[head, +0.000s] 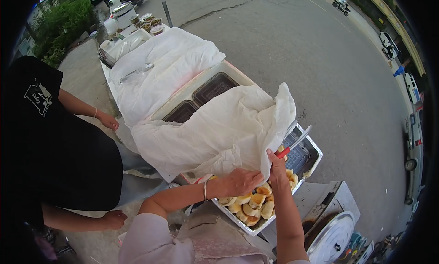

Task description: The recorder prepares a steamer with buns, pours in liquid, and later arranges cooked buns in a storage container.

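A large white cloth (212, 127) is raised in front of me, its near edge bunched between my hands. My left hand (241, 182), with a bracelet at the wrist, pinches the lower edge. Beside it, my right hand (277, 166) grips the right edge, along with red-handled metal tongs (297, 140) that point away over a tray. Just below my hands is a foil-lined box (255, 230) heaped with browned buns (257, 200). The far part of this box shows a dark perforated tray (296, 151). Some of the buns are hidden by the cloth and my forearms.
Beyond the cloth, a white foam box (240, 71) holds black perforated trays (216, 87), partly under another white cloth (164, 65). A person in a black shirt (68, 144) stands at left. Lidded cups (156, 22) stand at the back. A round metal lid (332, 238) is lower right.
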A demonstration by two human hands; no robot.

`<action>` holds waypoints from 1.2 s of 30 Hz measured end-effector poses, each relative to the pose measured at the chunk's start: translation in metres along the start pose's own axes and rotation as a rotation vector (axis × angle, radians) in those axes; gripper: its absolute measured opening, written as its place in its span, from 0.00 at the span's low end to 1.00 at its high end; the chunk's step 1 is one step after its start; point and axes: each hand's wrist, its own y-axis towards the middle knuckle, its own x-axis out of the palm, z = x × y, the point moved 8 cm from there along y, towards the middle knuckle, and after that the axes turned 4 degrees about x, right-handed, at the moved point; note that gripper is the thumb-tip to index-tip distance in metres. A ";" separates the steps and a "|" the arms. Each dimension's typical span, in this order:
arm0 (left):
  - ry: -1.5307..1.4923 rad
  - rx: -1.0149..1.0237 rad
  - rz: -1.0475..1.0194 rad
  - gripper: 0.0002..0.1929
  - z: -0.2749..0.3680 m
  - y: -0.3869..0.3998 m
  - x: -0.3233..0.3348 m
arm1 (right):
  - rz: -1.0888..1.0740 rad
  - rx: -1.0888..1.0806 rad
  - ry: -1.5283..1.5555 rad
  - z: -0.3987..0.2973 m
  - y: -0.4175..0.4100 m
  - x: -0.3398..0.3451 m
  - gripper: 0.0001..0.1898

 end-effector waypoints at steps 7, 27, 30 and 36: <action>0.087 -0.271 0.514 0.18 -0.078 -0.096 -0.096 | 0.054 -0.049 -0.046 -0.008 -0.021 -0.007 0.24; 0.495 -0.907 0.730 0.19 -0.278 -0.222 -0.211 | -0.031 -0.123 0.133 -0.070 0.042 0.092 0.17; 0.343 -0.700 0.787 0.20 -0.238 -0.207 -0.184 | -0.114 -0.152 -0.006 -0.057 0.023 0.095 0.11; 0.375 -0.689 0.652 0.26 -0.193 -0.183 -0.106 | 0.004 0.098 -0.124 0.036 -0.013 0.031 0.11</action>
